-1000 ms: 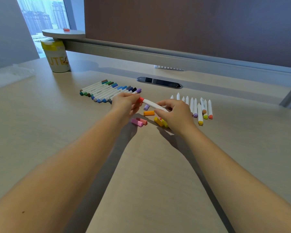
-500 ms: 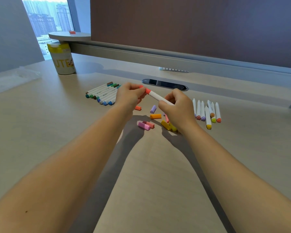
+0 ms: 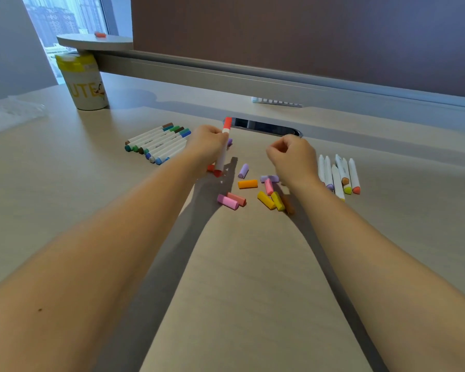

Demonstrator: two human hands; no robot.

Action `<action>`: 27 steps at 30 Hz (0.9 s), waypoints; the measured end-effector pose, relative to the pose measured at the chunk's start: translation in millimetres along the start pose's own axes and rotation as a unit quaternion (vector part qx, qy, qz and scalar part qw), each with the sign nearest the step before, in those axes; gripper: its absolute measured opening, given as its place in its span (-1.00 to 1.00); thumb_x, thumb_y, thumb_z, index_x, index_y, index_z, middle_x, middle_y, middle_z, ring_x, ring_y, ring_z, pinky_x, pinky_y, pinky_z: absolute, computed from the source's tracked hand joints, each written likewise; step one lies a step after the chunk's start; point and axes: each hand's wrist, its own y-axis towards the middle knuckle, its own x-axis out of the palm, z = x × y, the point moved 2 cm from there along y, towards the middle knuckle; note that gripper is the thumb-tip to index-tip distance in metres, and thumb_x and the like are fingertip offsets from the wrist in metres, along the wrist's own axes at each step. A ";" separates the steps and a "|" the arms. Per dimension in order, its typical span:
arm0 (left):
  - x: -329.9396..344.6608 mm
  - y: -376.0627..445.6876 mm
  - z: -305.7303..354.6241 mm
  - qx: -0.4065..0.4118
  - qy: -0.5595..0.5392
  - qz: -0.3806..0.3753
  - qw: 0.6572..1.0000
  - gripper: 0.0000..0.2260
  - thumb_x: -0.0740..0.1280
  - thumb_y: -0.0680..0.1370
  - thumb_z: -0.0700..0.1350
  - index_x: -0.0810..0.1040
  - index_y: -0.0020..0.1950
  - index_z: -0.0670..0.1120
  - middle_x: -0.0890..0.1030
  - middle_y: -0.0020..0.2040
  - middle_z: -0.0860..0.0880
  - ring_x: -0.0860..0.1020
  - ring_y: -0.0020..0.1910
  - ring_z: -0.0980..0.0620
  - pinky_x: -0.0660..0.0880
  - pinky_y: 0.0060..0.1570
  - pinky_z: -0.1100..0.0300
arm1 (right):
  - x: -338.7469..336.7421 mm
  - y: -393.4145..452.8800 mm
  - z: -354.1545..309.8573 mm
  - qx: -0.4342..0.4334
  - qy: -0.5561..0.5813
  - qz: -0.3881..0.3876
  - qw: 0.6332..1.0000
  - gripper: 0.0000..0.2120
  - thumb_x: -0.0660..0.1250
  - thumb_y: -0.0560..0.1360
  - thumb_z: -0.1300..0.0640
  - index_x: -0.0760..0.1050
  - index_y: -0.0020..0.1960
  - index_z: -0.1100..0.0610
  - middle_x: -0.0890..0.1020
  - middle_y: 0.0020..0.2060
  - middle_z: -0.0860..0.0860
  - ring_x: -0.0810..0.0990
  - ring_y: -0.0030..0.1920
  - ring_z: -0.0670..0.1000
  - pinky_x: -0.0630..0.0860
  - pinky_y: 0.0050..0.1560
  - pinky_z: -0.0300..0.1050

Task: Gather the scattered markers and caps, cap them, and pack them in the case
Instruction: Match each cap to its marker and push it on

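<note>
My left hand [image 3: 207,146] grips a white marker with a red cap [image 3: 224,146], held nearly upright above the desk, red at both ends. My right hand [image 3: 293,157] hovers apart from it, fingers curled with nothing in them. A row of capped markers [image 3: 156,143] lies to the left. Several uncapped white markers [image 3: 338,174] lie on the right. Loose caps are scattered between them: purple [image 3: 243,171], orange [image 3: 247,184], pink [image 3: 227,202], yellow [image 3: 266,200]. No case is in view.
A yellow-lidded tub [image 3: 83,81] stands at the back left under a round shelf. A cable slot [image 3: 263,127] sits in the desk [image 3: 242,277] behind my hands. A dark partition panel runs along the back.
My right hand has let go of the red marker and drawn back to the right. The left hand has turned the marker from slanted to nearly upright.
</note>
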 end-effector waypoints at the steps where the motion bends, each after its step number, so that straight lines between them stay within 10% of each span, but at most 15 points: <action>1: 0.7 6.7 -2.0 0.007 0.046 0.002 0.999 -0.75 0.12 0.62 -0.08 0.47 0.20 -0.17 0.42 -0.20 -0.03 0.38 -0.29 0.07 0.38 -0.31 0.33 | -1.4 8.0 6.5 0.019 -0.040 0.005 0.999 -0.78 0.18 0.57 0.19 0.48 0.12 0.30 0.57 -0.02 0.21 0.45 -0.15 -0.01 0.38 -0.19 -0.26; 13: 38.0 53.8 -12.9 0.074 0.294 0.021 0.953 -0.71 0.21 0.59 -0.11 0.44 0.26 -0.23 0.52 0.20 -0.20 0.51 0.17 -0.12 0.42 0.17 0.13 | 9.4 46.7 24.2 0.085 -0.332 -0.082 0.936 -0.70 0.32 0.50 0.19 0.46 0.19 0.30 0.54 0.08 0.22 0.54 0.06 0.14 0.43 0.00 -0.12; 18: 34.2 45.9 -9.1 0.104 0.308 0.044 0.945 -0.68 0.22 0.59 -0.11 0.42 0.30 -0.22 0.50 0.24 -0.21 0.48 0.20 -0.13 0.41 0.19 0.13 | 4.9 38.7 20.9 0.078 -0.266 -0.082 0.957 -0.78 0.29 0.50 0.20 0.51 0.11 0.27 0.49 -0.11 0.21 0.44 -0.13 0.08 0.28 -0.34 -0.24; 27: -5.0 -18.2 -8.1 0.165 0.225 0.001 0.960 -0.76 0.26 0.56 -0.14 0.50 0.21 -0.17 0.54 0.20 -0.13 0.44 0.01 0.02 0.37 -0.04 0.26 | -13.6 -0.6 0.5 0.105 0.025 -0.038 0.993 -0.75 0.16 0.53 0.22 0.55 -0.01 0.35 0.40 -0.31 0.11 0.39 -0.21 0.03 0.36 -0.11 -0.10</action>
